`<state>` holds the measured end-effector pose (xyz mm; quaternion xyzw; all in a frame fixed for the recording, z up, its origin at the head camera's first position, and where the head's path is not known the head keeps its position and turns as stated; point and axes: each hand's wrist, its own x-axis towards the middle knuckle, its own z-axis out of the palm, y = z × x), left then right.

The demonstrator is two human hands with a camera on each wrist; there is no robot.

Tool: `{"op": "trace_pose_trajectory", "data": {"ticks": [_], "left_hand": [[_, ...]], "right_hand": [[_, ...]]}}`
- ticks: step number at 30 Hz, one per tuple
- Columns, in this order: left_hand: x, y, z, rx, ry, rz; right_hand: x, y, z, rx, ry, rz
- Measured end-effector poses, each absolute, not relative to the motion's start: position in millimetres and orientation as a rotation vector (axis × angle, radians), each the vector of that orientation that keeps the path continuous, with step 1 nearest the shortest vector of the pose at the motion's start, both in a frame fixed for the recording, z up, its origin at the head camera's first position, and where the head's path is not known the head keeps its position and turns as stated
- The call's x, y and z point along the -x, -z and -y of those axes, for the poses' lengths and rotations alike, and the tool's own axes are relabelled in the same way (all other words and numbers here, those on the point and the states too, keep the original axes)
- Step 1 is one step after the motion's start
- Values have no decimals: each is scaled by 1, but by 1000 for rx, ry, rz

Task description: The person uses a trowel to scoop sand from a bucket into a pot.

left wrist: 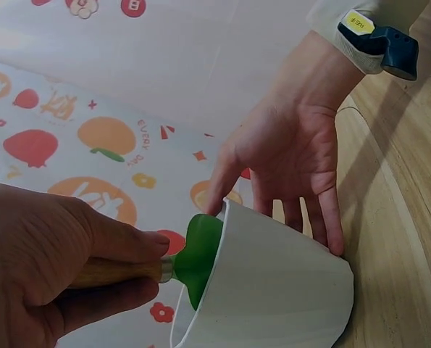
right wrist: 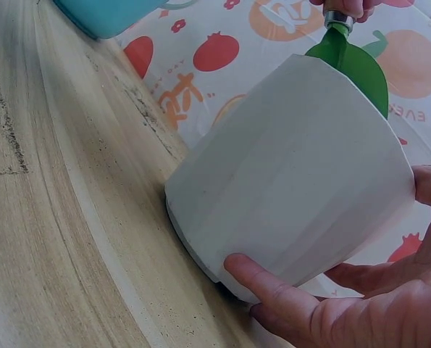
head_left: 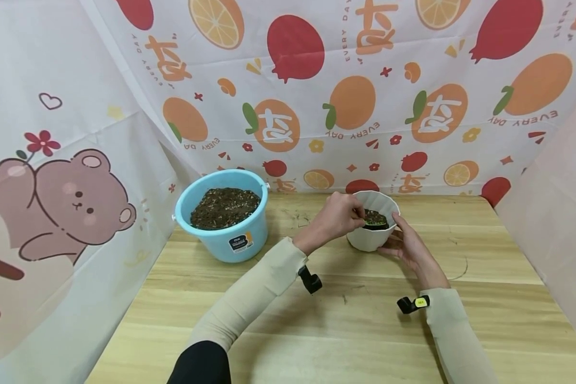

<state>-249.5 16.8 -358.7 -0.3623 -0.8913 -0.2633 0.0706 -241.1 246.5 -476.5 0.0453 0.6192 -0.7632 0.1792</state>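
A white flowerpot (head_left: 363,241) with a fluted rim stands on the table, dark soil (head_left: 375,216) inside it. My left hand (head_left: 337,216) grips the wooden handle of a green garden trowel (left wrist: 198,255) above the rim. The trowel's blade reaches down into the pot, its tip hidden by the wall in both wrist views. On the pot's right side, my right hand (head_left: 408,246) holds it: the thumb is at the rim, and fingers (right wrist: 262,279) lie low against the wall.
To the left of the pot stands a light blue bucket (head_left: 235,246) filled with dark soil (head_left: 225,208). Soil crumbs are scattered on the wooden table (head_left: 365,330). A fruit-print cloth (head_left: 297,128) hangs behind it, with a bear-print cloth (head_left: 77,213) at the left.
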Motion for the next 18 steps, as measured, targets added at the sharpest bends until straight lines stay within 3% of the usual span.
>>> {"op": "trace_pose_trajectory", "data": {"ticks": [18], "left_hand": [[258,353,-12,1029,882,2738]], "right_hand": [[241,474,-248,-129,2153,-1743]]}}
